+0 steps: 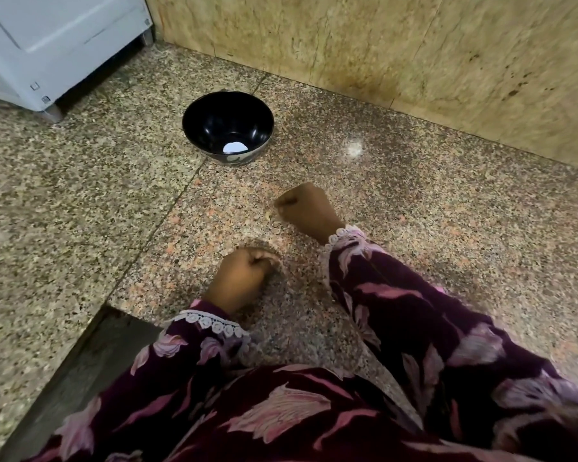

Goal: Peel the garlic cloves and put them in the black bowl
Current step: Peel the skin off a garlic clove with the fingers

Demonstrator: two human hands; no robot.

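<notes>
Your black bowl sits on the speckled granite worktop, well ahead of both hands and near the stone wall; the only thing showing inside it is a bright white patch at the bottom, which may be a reflection and not a clove. Your right hand is out ahead, its fingers curled tight into a fist, and a thin dark line runs along the knuckles; whether anything is held in it is hidden from this view. A small pale speck lies on the stone just beside that hand, possibly a clove or a scrap of skin, too small to tell. Your left hand is nearer your body, its fingers also curled in, with nothing visible in its grip. The main risk, as I judge it, is the granite itself: the mottled pattern swallows pale garlic, so a dropped clove or flake of peel could be lost on it. Peeling this far from the bowl also means each clove must be carried over, and a slippery peeled clove could slide from your fingers on the way. The gap at the worktop's left edge is another place a stray clove could roll off.
</notes>
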